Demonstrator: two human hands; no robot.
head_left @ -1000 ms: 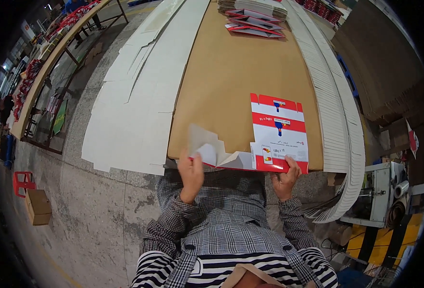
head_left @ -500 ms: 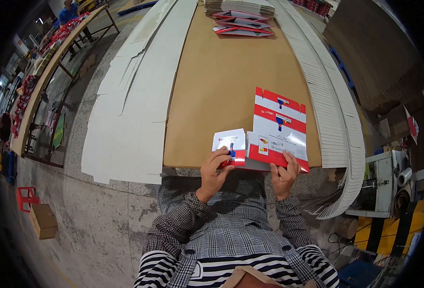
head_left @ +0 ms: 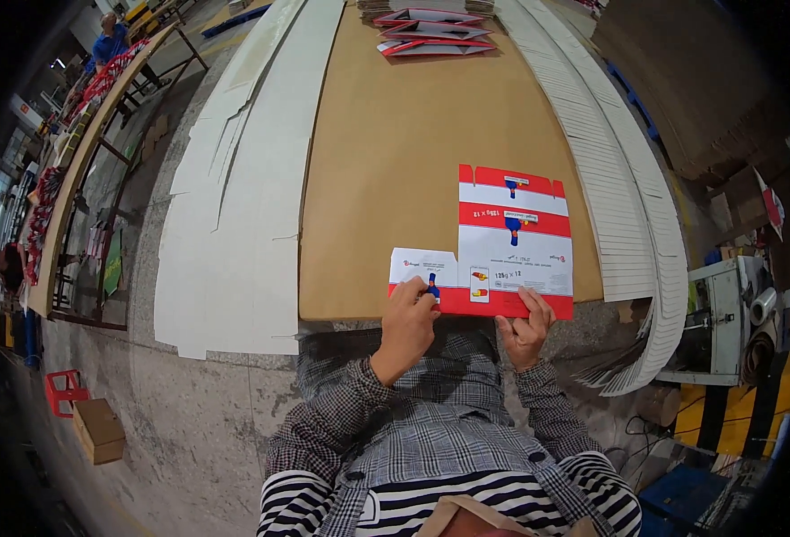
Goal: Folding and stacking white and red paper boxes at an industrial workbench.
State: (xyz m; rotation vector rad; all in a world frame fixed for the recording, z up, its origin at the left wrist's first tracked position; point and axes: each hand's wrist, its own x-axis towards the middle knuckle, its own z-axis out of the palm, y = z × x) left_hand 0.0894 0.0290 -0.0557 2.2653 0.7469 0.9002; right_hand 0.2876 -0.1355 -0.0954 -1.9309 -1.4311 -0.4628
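Observation:
A red and white printed carton blank (head_left: 520, 246) lies at the near edge of the brown cardboard-topped table (head_left: 386, 152). Its smaller side flap (head_left: 413, 261) extends left, flat and level with the large panel. My left hand (head_left: 406, 324) is closed on that flap's lower part, fingertips curled over the print and hiding some of it; the thumb is hardly seen. With my right hand (head_left: 526, 333) I grip the blank's lower edge near its right corner, fingers on top and thumb at the rim.
Folded red and white cartons (head_left: 435, 40) stand at the table's far end, before a stack of flattened cardboard. White sheets (head_left: 234, 206) flank the left side, and overlapping white sheets (head_left: 605, 179) the right. A red stool (head_left: 64, 392) and brown box (head_left: 99, 431) are on the floor.
The side flap was tilted, with a gap beside the large panel; now it lies flat against it in line. My left hand has curled further over the flap. The right hand keeps its grip.

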